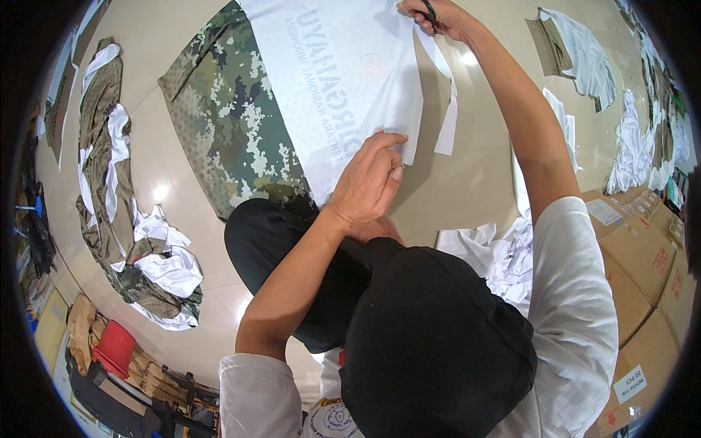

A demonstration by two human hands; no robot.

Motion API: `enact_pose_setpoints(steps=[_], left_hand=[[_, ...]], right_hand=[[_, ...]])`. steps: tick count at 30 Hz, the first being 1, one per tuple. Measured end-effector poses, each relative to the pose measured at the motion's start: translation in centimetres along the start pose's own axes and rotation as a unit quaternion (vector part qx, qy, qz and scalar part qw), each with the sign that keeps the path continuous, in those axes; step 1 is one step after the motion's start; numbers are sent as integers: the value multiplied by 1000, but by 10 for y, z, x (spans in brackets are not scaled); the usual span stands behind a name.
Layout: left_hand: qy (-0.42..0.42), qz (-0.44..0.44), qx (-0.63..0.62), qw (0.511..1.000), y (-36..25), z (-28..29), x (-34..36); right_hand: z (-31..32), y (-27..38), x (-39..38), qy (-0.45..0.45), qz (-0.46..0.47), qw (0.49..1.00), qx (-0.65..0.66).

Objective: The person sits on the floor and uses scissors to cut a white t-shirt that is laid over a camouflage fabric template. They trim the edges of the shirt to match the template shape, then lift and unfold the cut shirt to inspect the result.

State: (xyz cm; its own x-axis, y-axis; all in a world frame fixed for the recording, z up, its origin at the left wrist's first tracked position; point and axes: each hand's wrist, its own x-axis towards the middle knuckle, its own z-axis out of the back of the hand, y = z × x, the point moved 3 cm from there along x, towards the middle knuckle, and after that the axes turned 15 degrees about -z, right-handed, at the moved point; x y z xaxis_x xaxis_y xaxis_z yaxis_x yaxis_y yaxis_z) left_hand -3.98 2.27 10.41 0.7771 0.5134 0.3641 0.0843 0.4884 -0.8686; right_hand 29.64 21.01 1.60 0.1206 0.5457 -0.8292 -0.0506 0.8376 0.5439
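A large cloth lies spread on the floor before me, its white part (307, 66) bearing faint grey print and its left part in green camouflage (244, 117). My right hand (438, 18) is closed around black-handled scissors (429, 13) at the far right edge of the white part; their blades are hard to make out. From near that hand a narrow white strip (447, 120) trails along the cloth's right edge, separated from it lower down. My left hand (371, 177) rests on the near right of the white cloth, palm down, fingers extended and slightly bent, holding nothing.
My black-clad knees (438, 336) are close below the cloth. Crumpled white fabric (504, 255) lies to the right, beside cardboard boxes (639, 248). Brown and white cloth scraps (109, 168) run along the left floor. A red container (115, 349) stands lower left. More fabric pieces (580, 55) lie far right.
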Motion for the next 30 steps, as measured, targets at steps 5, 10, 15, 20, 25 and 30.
enact_pose_setpoints(steps=[5, 10, 15, 20, 25, 30], left_hand=[[-2, -3, 0, 1000, -1, 0, 2], [-3, 0, -1, 1000, 0, 1, 0], [-6, -6, 0, 1000, 0, 1, 1], [-7, -2, -1, 1000, 0, 1, 0], [-7, -4, -2, 1000, -1, 1, 1], [-8, -5, -3, 1000, -1, 1, 0]], right_hand=[[-1, 3, -5, -16, 0, 1000, -6], [-8, 7, -11, -43, -1, 999, -17], [-5, 3, -7, -41, 5, 999, -14], [-4, 4, -6, -68, 9, 997, -27], [-1, 5, -4, -107, 10, 992, -73], [-3, 2, -6, -107, 27, 992, -60]])
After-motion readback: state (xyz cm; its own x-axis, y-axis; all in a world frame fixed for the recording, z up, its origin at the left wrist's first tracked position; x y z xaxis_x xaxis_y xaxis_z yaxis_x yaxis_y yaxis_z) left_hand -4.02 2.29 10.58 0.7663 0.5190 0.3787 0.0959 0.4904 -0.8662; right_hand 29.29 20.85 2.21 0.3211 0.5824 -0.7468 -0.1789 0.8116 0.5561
